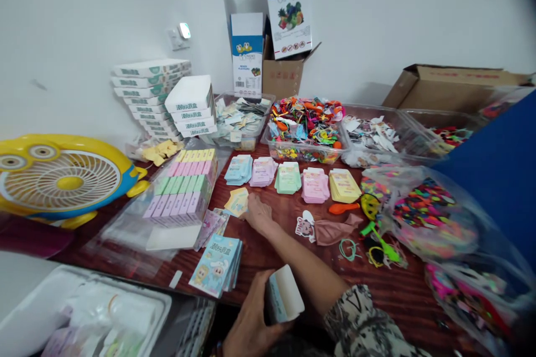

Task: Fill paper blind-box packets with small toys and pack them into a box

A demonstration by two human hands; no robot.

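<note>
At the bottom centre my left hand (251, 318) is wrapped round a small open box (283, 294), its open end tilted up. My right hand (258, 213) reaches over the table, its fingertips at a small pile of yellow cards (238, 202); whether they grip a card I cannot make out. Printed cards (213, 227) lie left of that hand, and a stack of blue booklet-like boxes (218, 265) sits nearer me. Behind, in a row, are flat packs in blue (238, 169), purple (262, 171), green (288, 177), pink (315, 184) and yellow (344, 185).
Plastic bins of small toys (305, 128) and paper pieces (243, 117) line the back. At left stand pastel boxes (182, 187), white stacked boxes (144, 95) and a yellow fan (69, 178). Bags (435, 212) fill the right; a foam tray (161, 301) is lower left.
</note>
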